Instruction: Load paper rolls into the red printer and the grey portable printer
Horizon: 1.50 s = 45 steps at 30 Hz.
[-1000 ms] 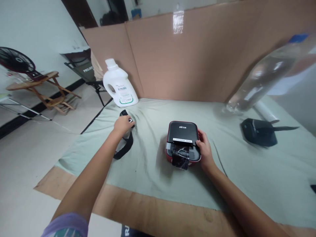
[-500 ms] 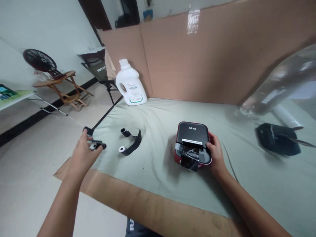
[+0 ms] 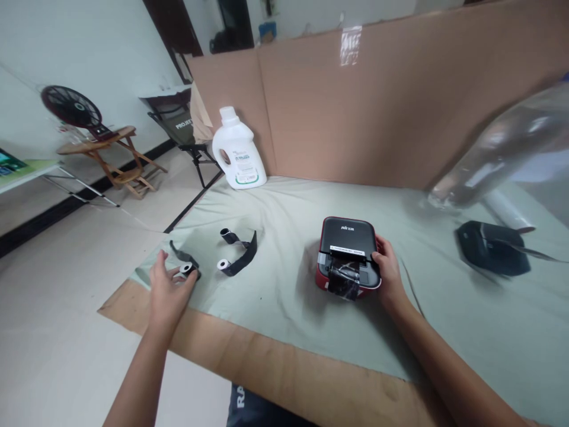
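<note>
Low over the left end of the cloth, my left hand [image 3: 171, 290] pinches a small roll of black ribbon [image 3: 186, 270] with a white core between thumb and fingertips. Its other fingers are raised, and the ribbon's loose tail trails away behind them. Just right of it lies another black ribbon [image 3: 243, 259], partly unwound in a curve between two small rolls. My right hand [image 3: 387, 270] grips the right side of a compact label printer [image 3: 349, 236], black on top with red sides. A glossy black strip [image 3: 344, 280] hangs from the printer's front.
Green cloth [image 3: 288, 237] covers the wooden table [image 3: 267, 362]. A white jug [image 3: 240, 154] stands at the back left before a cardboard panel [image 3: 355, 118]. To the right are a dark blurred object [image 3: 489, 249] and a clear plastic-wrapped item [image 3: 498, 154].
My left hand has moved right and down, bringing the ribbon roll from the cloth's left edge onto the cloth. My right hand stays on the printer.
</note>
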Available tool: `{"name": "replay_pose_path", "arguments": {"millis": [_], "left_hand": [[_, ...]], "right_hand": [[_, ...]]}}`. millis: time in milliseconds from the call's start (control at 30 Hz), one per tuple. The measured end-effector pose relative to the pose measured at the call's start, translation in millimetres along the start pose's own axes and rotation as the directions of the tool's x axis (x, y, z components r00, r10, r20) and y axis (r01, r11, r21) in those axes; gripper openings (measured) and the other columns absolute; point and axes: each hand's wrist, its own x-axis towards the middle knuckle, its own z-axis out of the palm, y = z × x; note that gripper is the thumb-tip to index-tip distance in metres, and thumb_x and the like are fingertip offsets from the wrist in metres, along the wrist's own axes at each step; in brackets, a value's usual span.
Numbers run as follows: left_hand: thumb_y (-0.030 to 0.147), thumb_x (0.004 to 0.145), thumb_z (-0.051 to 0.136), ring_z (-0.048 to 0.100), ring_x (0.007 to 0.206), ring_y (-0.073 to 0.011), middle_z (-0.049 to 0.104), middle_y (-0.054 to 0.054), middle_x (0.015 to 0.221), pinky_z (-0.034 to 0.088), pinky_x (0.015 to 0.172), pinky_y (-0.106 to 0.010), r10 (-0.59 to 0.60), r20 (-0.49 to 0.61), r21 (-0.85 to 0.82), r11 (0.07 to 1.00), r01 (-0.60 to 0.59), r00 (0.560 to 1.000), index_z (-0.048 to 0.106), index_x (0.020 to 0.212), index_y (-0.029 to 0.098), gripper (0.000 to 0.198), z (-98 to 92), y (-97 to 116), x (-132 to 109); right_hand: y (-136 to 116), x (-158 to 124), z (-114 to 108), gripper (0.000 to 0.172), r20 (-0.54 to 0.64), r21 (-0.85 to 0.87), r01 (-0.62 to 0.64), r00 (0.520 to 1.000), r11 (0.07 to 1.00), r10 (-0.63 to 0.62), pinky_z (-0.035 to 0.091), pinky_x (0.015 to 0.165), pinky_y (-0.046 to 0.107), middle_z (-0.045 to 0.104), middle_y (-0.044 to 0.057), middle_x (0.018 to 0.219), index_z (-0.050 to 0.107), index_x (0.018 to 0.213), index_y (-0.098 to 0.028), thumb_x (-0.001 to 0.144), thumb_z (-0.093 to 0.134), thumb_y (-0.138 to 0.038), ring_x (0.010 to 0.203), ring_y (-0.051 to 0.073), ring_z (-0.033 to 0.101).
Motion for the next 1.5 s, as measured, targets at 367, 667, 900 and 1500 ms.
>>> {"name": "replay_pose_path", "arguments": {"millis": [367,667,900,1500], "left_hand": [[0.046,0.078,0.073,0.055,0.127,-0.0366,0.049,-0.016,0.146,0.057,0.091,-0.046,0.107,-0.218,0.031,0.994,-0.102,0.970,0.038,0.149,0.021,0.083,-1.5,-1,-14],[0.039,0.088,0.065,0.061,0.082,-0.0166,0.063,-0.002,0.088,0.047,0.075,-0.028,0.284,0.298,-0.553,0.830,-0.077,0.912,0.061,0.106,0.020,0.027,85.5,149,-56],[0.036,0.085,0.067,0.052,0.069,-0.0147,0.052,0.004,0.072,0.041,0.069,-0.027,0.351,0.706,-0.610,0.743,0.277,0.615,0.051,0.109,0.020,0.033,160.2,208,-79],[0.034,0.081,0.066,0.051,0.061,-0.0111,0.056,0.006,0.072,0.039,0.056,-0.020,0.155,0.772,-0.574,0.587,0.571,0.617,0.047,0.105,0.024,0.032,163.3,216,-90]], "right_hand": [[0,0,1,0.045,0.007,0.015,-0.004,1.000,1.000,0.004,0.046,0.103,0.043,0.064,0.007,0.131,0.058,0.128,-0.025,0.084,0.054,-0.033,0.123,0.028,0.057],[-2,-1,2,0.044,0.005,0.032,-0.002,1.000,0.999,0.002,0.044,0.104,0.043,0.064,0.007,0.131,0.059,0.127,-0.024,0.084,0.055,-0.034,0.122,0.028,0.057],[1,-1,-1,0.047,0.032,0.009,0.031,0.999,0.999,-0.031,0.041,0.108,0.045,0.061,0.008,0.136,0.057,0.130,-0.024,0.085,0.054,-0.035,0.127,0.029,0.055],[-9,-6,-4,0.048,0.077,0.001,-0.022,0.997,1.000,0.022,0.046,0.104,0.044,0.058,0.009,0.136,0.053,0.133,-0.025,0.086,0.054,-0.031,0.127,0.029,0.054]]}}
